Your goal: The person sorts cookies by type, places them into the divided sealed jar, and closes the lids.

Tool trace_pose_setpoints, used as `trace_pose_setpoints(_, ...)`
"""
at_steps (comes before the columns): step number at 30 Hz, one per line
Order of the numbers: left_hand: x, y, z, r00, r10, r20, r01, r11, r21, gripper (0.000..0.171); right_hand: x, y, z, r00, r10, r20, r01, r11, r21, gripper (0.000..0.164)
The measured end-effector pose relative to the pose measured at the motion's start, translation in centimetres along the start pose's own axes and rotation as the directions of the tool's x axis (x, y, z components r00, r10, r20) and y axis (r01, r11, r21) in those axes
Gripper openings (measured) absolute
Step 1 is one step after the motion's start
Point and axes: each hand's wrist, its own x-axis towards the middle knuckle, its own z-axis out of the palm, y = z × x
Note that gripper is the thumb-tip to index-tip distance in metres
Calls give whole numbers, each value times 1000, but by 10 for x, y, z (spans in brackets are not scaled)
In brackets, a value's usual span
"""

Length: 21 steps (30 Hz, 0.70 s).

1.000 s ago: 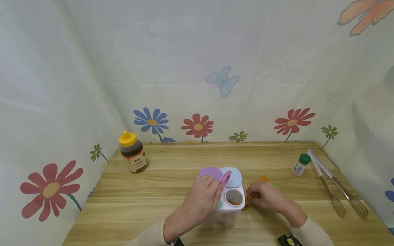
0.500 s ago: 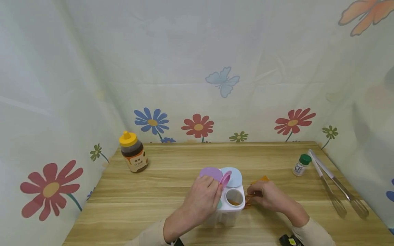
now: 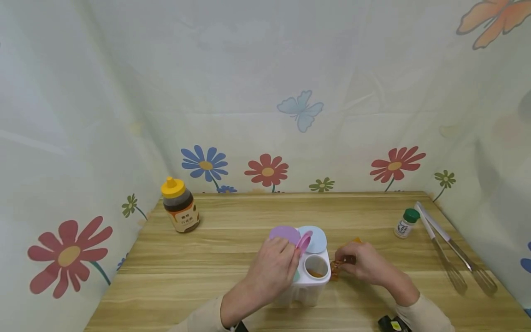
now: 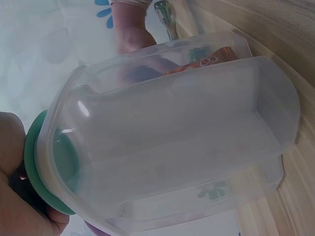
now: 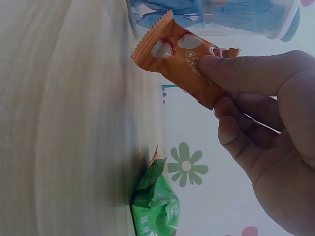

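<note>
My left hand (image 3: 271,265) lies over the front left of a clear storage container (image 4: 182,128) with a white top, gripping a pink lid (image 3: 304,242) that stands on edge. Its fingers are partly hidden in the head view; in the left wrist view it is right at a green lid (image 4: 34,162). The front right round opening (image 3: 316,266) is uncovered, with something orange-brown inside. Beside the container, my right hand (image 3: 367,263) pinches a small orange wrapped snack packet (image 5: 189,66) between thumb and fingers, low over the table.
A purple lid (image 3: 285,234) and a blue lid (image 3: 313,240) cover the rear compartments. A green packet (image 5: 156,206) lies near the right hand. A honey bottle (image 3: 180,207) stands back left; a green-capped shaker (image 3: 406,223) and metal tongs (image 3: 452,249) are at right.
My right hand has shifted slightly to the right with the orange packet. The left hand and container have stayed in place.
</note>
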Motion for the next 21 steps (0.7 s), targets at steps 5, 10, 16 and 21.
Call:
trace_pose_setpoints(5,1,1,-1,1000,1,0,-1,1000,4,24,0,-2,-5,1000,-8,-11,8,1000,15,23)
trace_pose_setpoints(10,1,1,-1,1000,-4,4,4,1000,-2,25,0,-4,-12,999,-17,-43,18,1000,24,22)
trace_pose_setpoints(16,1,1,-1,1000,-3,0,3,1000,0,25,-1,-6,-19,998,-15,-68,17,999,28,21)
trace_pose_setpoints(21,1,1,-1,1000,-1,0,1,1000,7,23,-3,-8,-25,996,-19,-92,23,999,35,22)
